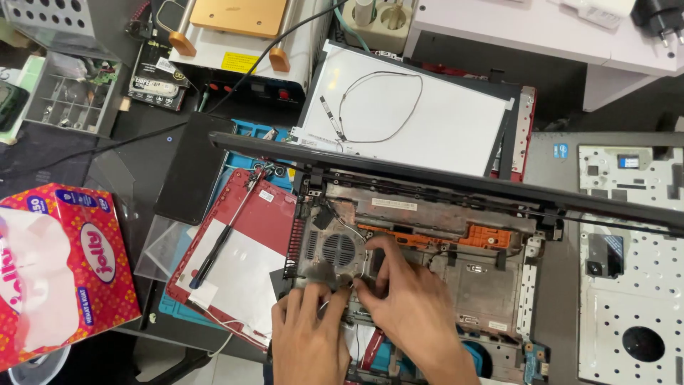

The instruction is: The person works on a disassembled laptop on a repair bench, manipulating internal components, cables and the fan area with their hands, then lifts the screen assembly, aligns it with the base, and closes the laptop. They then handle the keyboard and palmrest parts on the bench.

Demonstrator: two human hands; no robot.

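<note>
- While both our hands work inside the opened laptop base (456, 264), the left hand (308, 339) presses flat on its front edge; this grip grasps nothing, it seems only to steady the base.
- Our right hand (410, 299) pinches something small beside the round fan (339, 249); what exactly, we cannot tell.
- The base looks dusty, grey, with an orange part behind the grip.
- Left of the grip, a screwdriver (224, 235) rests on a red cover (239, 264).
</note>
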